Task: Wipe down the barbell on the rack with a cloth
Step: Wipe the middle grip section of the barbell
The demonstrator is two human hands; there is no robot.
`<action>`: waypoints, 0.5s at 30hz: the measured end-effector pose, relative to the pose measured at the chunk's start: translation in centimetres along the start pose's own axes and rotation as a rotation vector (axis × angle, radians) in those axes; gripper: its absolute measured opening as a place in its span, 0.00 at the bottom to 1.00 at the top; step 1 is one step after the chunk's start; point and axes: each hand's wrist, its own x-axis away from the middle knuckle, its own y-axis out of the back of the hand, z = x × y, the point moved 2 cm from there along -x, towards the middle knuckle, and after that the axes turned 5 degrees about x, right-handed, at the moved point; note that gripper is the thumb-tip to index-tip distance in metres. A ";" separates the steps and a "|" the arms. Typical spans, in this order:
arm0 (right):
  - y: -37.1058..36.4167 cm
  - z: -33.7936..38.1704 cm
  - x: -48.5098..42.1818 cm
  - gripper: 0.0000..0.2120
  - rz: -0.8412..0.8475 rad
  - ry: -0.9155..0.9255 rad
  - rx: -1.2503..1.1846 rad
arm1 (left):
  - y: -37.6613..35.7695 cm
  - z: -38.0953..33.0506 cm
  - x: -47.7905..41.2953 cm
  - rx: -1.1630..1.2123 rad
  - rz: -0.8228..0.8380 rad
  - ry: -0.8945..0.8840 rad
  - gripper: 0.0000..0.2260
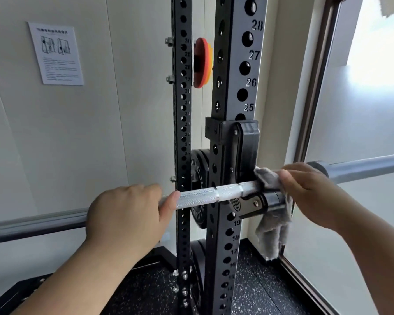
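Steel knurling shows beside the left hand (125,214), whose fingers curl over the barbell (209,194) with the thumb laid along its front, left of the rack (237,64) upright. The bar sits in the hook at the upright's front edge. Just right of that hook the grey cloth (267,178) is bunched on the bar, its tail hanging below, pinched there by the right hand (309,192). For a good pass, the left grip should probably stop the bar rolling while the right wraps the cloth fully round and draws it outward toward the sleeve.
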 end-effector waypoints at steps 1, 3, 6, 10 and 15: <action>-0.3 -0.4 -0.1 0.37 -0.006 -0.025 0.049 | 0.0 0.1 -0.1 0.007 -0.002 -0.005 0.25; -1.1 -0.3 -0.2 0.31 0.057 -0.044 0.094 | -0.2 0.0 -0.2 0.017 -0.002 0.002 0.25; 0.0 2.4 -0.1 0.21 0.187 -0.059 -0.005 | -0.2 -0.1 -0.1 0.033 -0.003 0.006 0.25; 1.0 4.5 0.2 0.20 0.259 -0.096 -0.034 | -0.1 0.0 0.0 0.051 -0.009 -0.006 0.24; 0.9 9.0 -0.6 0.05 0.219 0.043 0.515 | 0.0 -0.1 0.0 0.071 -0.023 -0.018 0.25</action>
